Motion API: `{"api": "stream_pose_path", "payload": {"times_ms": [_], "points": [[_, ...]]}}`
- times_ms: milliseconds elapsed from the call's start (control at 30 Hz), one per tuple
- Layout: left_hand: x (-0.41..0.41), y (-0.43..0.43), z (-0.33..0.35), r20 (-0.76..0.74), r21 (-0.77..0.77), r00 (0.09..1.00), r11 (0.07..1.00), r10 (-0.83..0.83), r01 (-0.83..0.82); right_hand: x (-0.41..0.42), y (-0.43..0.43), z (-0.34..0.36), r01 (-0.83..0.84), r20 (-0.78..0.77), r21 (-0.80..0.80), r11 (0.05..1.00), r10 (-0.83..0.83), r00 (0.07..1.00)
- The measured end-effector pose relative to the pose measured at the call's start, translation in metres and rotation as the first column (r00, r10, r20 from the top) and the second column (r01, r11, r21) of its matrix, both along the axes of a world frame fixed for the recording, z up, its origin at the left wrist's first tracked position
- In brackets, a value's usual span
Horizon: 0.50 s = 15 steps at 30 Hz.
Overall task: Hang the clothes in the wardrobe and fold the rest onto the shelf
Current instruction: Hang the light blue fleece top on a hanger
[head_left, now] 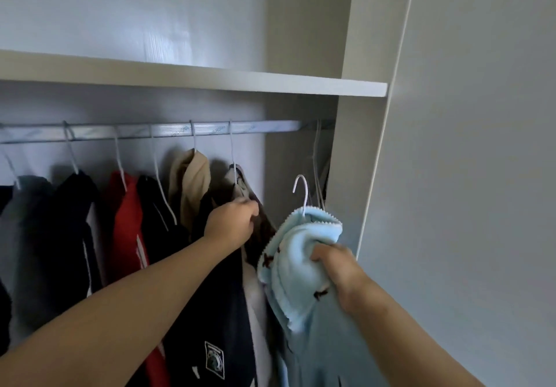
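Note:
My right hand (337, 269) grips a light blue garment (294, 254) draped on a white hanger (302, 191), whose hook stands free below the silver rail (168, 130). My left hand (233, 221) is closed on the shoulder of a brown-and-grey garment (240, 185) that hangs from the rail. Left of it hang a beige garment (189, 182), a black one (156, 206), a red one (126, 215) and more dark clothes. The white shelf (210, 81) runs above the rail.
A few bare hangers (319, 170) hang at the rail's right end against the wardrobe side panel (355, 161). A grey wall or door (481, 176) fills the right. A narrow gap lies between the brown garment and the bare hangers.

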State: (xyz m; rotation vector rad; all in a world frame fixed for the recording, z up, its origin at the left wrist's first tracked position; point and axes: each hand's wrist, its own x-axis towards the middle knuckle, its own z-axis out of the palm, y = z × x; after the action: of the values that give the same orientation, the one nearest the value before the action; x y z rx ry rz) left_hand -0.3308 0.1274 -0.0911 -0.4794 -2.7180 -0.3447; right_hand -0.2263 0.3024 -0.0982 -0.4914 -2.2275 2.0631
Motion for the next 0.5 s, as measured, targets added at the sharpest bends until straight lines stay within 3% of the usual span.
{"api": "stream_pose_path", "payload": {"times_ms": [133, 267, 500], "points": [[-0.014, -0.018, 0.008, 0.112, 0.253, 0.994, 0.967, -0.02, -0.009, -0.021, -0.018, 0.02, 0.053, -0.054, -0.036, 0.998, -0.055, 0.997], [-0.024, -0.026, 0.014, 0.119, 0.423, 0.992, 0.906, -0.05, -0.005, -0.042, -0.026, 0.038, 0.075, -0.112, -0.039, 0.996, -0.079, 0.991], [-0.045, -0.024, 0.028, 0.184, 0.621, 0.977, 0.783, -0.103, -0.035, -0.095, -0.035, 0.083, 0.041, -0.203, -0.076, 0.996, -0.055, 0.978]]}}
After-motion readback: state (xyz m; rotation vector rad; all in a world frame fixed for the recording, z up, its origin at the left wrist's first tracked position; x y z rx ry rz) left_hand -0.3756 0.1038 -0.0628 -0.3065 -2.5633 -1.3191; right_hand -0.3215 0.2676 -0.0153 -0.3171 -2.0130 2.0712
